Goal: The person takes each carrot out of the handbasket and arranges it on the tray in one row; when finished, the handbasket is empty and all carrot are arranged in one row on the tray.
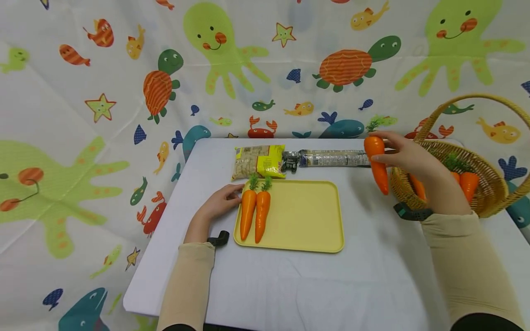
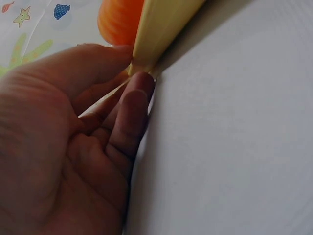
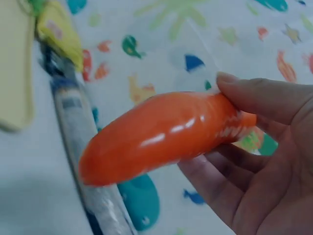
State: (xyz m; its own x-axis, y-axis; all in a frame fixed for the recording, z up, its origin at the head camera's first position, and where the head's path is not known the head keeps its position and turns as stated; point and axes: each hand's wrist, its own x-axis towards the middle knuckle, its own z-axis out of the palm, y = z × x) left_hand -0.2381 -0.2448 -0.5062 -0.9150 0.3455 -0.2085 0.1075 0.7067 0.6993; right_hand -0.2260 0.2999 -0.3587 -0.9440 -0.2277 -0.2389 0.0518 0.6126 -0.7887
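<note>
In the head view my right hand [image 1: 401, 151] grips an orange toy carrot [image 1: 376, 158] with a green top, held in the air left of the wicker basket [image 1: 492, 161]. The right wrist view shows thumb and fingers round the thick end of this carrot [image 3: 156, 137]. My left hand [image 1: 221, 200] is at the upper left edge of a yellow tray [image 1: 306, 216]. Seen from the left wrist, that hand [image 2: 88, 112] pinches the tray's rim [image 2: 156, 34] between thumb and fingers. Two more carrots [image 1: 247, 214] lie side by side on the tray's left part.
More carrots [image 1: 469, 185] sit in the basket, whose tall handle arches over it. Behind the tray lie a yellow bag [image 1: 271, 161] and a long clear-wrapped package [image 1: 335, 158]. A white cloth [image 1: 310, 285] covers the table. A curtain with sea animals hangs behind.
</note>
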